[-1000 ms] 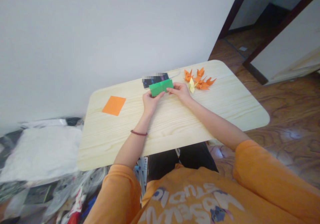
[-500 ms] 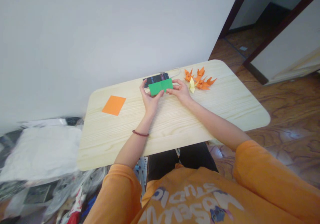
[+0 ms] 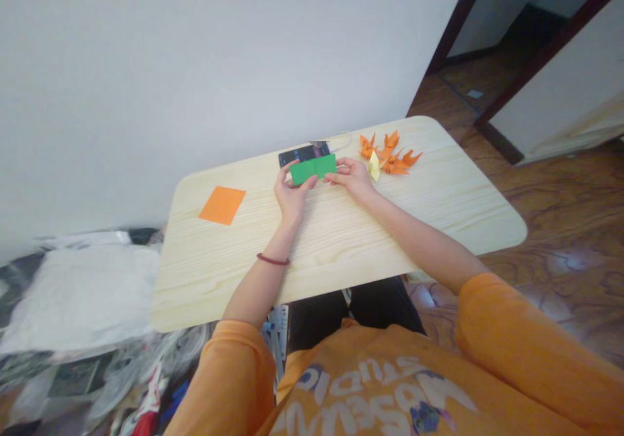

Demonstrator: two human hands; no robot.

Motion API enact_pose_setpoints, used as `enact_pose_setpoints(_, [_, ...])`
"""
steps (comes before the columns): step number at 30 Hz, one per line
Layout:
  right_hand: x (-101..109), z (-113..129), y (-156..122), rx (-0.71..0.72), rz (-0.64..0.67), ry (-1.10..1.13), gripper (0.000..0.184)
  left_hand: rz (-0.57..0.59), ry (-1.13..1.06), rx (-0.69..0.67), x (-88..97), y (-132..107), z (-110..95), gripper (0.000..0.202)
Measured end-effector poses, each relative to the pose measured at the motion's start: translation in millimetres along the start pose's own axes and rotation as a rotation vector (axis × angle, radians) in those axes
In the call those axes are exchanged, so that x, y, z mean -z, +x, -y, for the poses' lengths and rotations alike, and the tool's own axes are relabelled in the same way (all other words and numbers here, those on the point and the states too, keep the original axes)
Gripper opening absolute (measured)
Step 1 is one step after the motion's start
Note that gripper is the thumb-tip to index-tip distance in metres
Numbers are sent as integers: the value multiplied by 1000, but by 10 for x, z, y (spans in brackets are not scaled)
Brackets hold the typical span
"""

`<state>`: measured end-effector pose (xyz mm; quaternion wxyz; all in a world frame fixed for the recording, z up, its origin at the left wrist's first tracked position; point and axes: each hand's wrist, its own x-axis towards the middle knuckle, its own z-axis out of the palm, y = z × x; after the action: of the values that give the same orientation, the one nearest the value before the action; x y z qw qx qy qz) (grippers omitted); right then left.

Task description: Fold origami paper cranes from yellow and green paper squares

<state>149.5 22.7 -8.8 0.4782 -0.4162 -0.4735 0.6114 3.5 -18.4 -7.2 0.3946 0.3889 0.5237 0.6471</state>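
A green paper (image 3: 312,168), folded to a long rectangle, lies flat on the pale wooden table (image 3: 341,228) near its far edge. My left hand (image 3: 289,195) pinches the paper's left end between thumb and fingers. My right hand (image 3: 354,177) grips its right end, fingers curled on top. A dark phone (image 3: 302,154) lies just behind the paper, partly covered by it.
Several orange folded cranes (image 3: 392,155) and a yellow crane (image 3: 374,166) lie right of my right hand. An orange paper square (image 3: 222,205) sits at the table's left. A white wall stands close behind. Bags and clutter (image 3: 78,306) fill the floor at left; a doorway opens at upper right.
The green paper has been pressed down flatter and a little farther back onto the table. My left hand's fingers shifted round its left end. The phone's screen shows more clearly.
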Motion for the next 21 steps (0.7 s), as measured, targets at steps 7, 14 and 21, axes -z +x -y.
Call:
enact_pose_setpoints(7, [40, -7, 52, -8, -54, 69, 50, -3, -142, 42, 14, 61, 70, 64])
enact_pose_setpoints(14, [99, -45, 114, 7, -51, 112, 48, 18, -193, 71, 60, 110, 46, 53])
enact_pose_setpoints(21, [134, -55, 114, 81, -19, 0, 49, 28, -251, 199, 87, 136, 22, 31])
